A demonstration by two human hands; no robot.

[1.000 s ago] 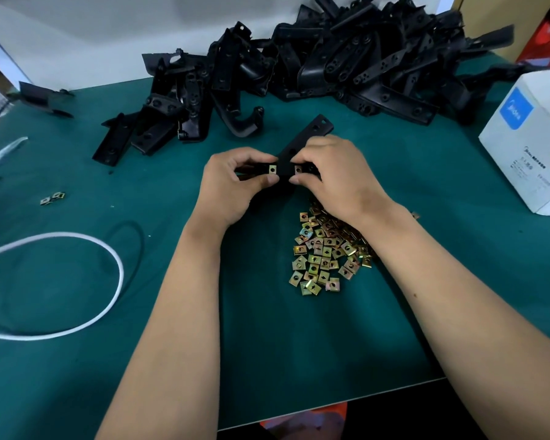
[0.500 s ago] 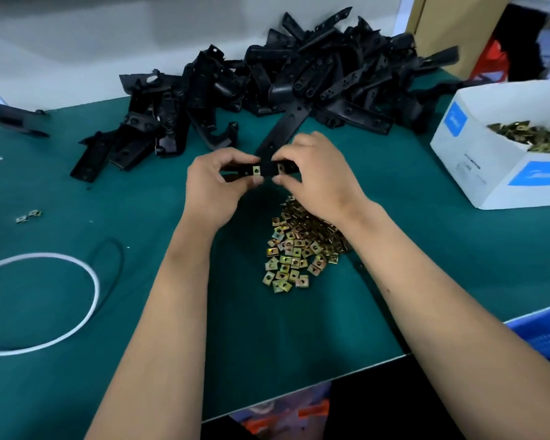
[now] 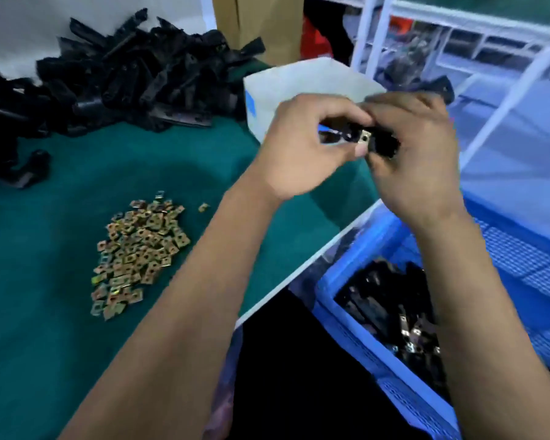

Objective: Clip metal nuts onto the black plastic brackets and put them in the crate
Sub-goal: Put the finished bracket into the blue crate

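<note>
Black plastic, the bracket (image 3: 383, 141) sits pinched between my two hands, a metal nut (image 3: 365, 137) clipped on it and facing me. My left hand (image 3: 302, 150) curls round its left end; my right hand (image 3: 416, 154) grips the right end, fingers wrapped behind. Below my right wrist is the blue crate (image 3: 362, 350), with finished brackets inside. Behind my hands stands a white box (image 3: 267, 100). Down to my left lie loose nuts (image 3: 134, 255) on the green table (image 3: 45, 281), beyond them the bracket pile (image 3: 124, 74).
</note>
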